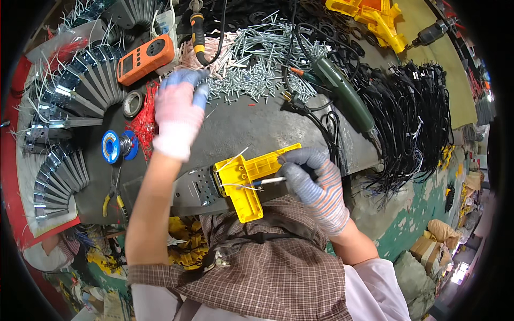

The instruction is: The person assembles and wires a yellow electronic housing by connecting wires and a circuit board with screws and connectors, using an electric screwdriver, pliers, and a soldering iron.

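My left hand, in a white and blue glove, reaches over the bench at the near left edge of a pile of loose screws. Its thumb stands apart from the fingers; the fingertips are slightly blurred and nothing shows in them. At the bench's front edge lies a yellow plastic housing, joined to a perforated metal plate, with white wires sticking out. My right hand, in a striped grey glove, is closed beside the housing, pinching a thin white stick-like piece that points into it.
An orange meter, a solder spool, a tape roll and pliers lie to the left, near fanned metal plates. A soldering iron hangs above. A green power tool and black cables lie right.
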Available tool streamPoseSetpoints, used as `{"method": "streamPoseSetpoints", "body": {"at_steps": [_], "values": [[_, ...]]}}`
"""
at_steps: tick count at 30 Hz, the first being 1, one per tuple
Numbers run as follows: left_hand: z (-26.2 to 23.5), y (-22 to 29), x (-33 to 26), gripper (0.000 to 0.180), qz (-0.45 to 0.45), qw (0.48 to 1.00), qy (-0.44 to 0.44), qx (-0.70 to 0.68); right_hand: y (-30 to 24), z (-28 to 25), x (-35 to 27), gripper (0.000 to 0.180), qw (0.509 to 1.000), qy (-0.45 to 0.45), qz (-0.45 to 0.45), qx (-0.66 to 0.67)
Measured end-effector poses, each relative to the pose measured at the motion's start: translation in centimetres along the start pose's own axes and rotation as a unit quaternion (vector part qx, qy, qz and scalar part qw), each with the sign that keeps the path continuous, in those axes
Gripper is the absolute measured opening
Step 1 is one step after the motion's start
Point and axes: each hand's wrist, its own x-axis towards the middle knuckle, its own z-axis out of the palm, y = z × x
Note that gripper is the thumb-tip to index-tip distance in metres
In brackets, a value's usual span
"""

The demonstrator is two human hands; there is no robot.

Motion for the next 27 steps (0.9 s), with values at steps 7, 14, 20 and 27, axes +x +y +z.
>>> {"method": "streamPoseSetpoints", "body": {"at_steps": [7,14,20,27], "values": [[2.2,-2.3,3.5,0.024,-0.041,0.976,-0.104,0.188,0.3,0.5,0.2,0.015,1.0,0.011,0.015,-0.005],[-4.4,5.4,-6.1,0.013,-0.289,0.832,-0.054,-0.47,0.1,0.0,0.7,0.016,0.989,0.001,-0.049,-0.14],[-7.0,7.9,-10.5,0.022,-0.272,0.782,-0.007,-0.561,-0.7,0.6,1.0,0.017,0.988,-0.073,-0.03,-0.131],[-6.8,7.7,-10.7,0.024,-0.216,0.805,-0.011,-0.552,-1.5,0.9,1.2,0.017,0.982,-0.092,-0.038,-0.163]]}}
